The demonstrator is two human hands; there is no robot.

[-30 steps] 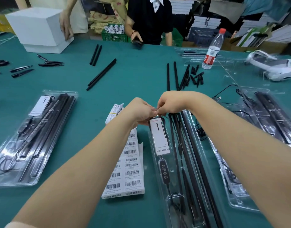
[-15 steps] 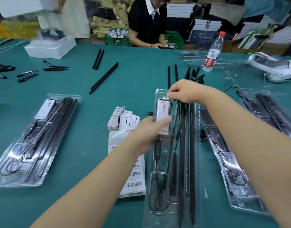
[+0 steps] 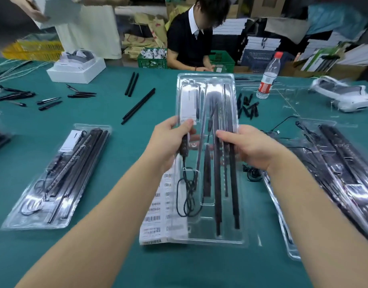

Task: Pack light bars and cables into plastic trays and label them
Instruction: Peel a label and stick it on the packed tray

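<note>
Both hands, left (image 3: 168, 140) and right (image 3: 253, 146), grip the sides of a glossy clear plastic tray (image 3: 208, 238) holding slim black light bars (image 3: 217, 183) and coiled cable (image 3: 188, 196), raised above the teal surface (image 3: 116, 113).

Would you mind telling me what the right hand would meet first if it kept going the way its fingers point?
Probably the left hand: the right hand points leftward across the held tray; depth is unclear.
</note>
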